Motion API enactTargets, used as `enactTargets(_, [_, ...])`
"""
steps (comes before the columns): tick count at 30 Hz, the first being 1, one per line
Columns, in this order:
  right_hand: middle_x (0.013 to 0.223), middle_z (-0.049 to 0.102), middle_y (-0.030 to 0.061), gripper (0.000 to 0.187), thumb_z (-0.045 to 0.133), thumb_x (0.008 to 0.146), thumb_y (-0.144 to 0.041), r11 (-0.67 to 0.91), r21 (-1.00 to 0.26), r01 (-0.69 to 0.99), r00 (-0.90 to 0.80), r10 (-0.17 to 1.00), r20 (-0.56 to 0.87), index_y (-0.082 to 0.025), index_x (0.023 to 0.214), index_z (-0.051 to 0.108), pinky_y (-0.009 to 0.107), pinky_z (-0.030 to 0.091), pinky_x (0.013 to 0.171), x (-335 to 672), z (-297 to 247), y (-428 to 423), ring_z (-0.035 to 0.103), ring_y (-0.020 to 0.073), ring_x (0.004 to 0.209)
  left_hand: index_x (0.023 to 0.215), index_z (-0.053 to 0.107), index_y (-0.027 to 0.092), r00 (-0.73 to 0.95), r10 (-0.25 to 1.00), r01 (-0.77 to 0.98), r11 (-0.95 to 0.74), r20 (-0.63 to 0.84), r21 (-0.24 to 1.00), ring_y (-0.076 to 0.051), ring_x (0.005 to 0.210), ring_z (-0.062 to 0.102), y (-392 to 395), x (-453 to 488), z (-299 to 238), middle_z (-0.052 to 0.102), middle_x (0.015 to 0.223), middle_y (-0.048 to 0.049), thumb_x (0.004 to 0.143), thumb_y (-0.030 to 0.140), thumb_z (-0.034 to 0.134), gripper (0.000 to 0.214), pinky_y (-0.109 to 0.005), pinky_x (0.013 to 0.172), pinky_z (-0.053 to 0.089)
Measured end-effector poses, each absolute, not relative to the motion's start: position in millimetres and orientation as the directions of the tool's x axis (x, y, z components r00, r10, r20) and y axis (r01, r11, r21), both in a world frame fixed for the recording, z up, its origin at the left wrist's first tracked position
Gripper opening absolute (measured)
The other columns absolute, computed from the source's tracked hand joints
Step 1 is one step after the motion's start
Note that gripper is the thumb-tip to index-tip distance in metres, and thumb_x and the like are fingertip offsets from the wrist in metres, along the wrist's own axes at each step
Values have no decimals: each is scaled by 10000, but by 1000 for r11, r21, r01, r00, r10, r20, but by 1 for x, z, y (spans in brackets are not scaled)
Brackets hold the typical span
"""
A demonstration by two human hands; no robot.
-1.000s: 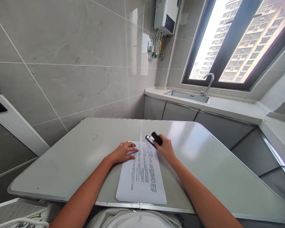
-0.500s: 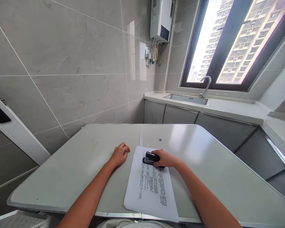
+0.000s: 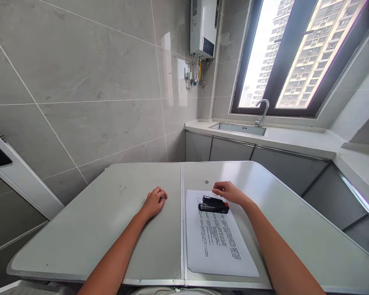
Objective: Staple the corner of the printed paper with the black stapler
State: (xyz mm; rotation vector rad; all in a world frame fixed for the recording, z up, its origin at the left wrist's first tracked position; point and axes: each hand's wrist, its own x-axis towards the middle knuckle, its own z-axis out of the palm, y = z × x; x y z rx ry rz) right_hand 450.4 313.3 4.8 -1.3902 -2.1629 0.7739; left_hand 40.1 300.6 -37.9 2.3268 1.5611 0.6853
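A printed sheet of paper [image 3: 218, 241] lies on the grey folding table [image 3: 110, 229], right of its centre seam. A black stapler [image 3: 213, 204] with a red end rests on the sheet's top part. My right hand [image 3: 229, 191] hovers just behind the stapler, fingers loosely curled and apart, holding nothing. Left of the seam, away from the paper, my left hand [image 3: 155, 200] rests on the table with its fingers curled under and nothing in them. A few loose staples [image 3: 206, 181] lie beyond the sheet.
A tiled wall stands behind the table. A counter with a sink [image 3: 240, 128] and tap [image 3: 262, 110] runs under the window at the right. A white water heater [image 3: 204, 26] hangs on the wall. A white door edge [image 3: 18, 172] is at the left.
My right hand set the stapler down on the top of the sheet and let go. The paper has slid right of the seam. My left hand came off the paper and curled on the table.
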Motion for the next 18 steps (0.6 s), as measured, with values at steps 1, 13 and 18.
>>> enactTargets(1, [732,617,22,483,483,947,-629,306,-644,701,-290,948,135,-201,787,642,279,373,632,455,0,318,506,165,689,952,699,231,307,922,803,-384,236,455,-187,928,651,301,40,-38,627,1096,-30,915,144,501,219,-384,981,424])
enactTargets(13, [814,711,80,355,501,920,-448,-188,-404,895,247,964,100,-232,727,707,288,351,644,473,-52,346,631,234,796,997,668,206,-236,963,937,190,129,293,-290,1010,621,309,13,-34,655,1078,-122,932,107,424,271,-376,820,436])
enactTargets(18, [832,720,69,377,475,931,-469,-193,-389,901,241,967,78,-243,737,707,291,339,614,473,-53,347,621,229,774,996,651,211,-232,966,942,195,110,274,-289,1022,609,307,15,-33,649,1089,-123,957,148,413,250,-390,845,429])
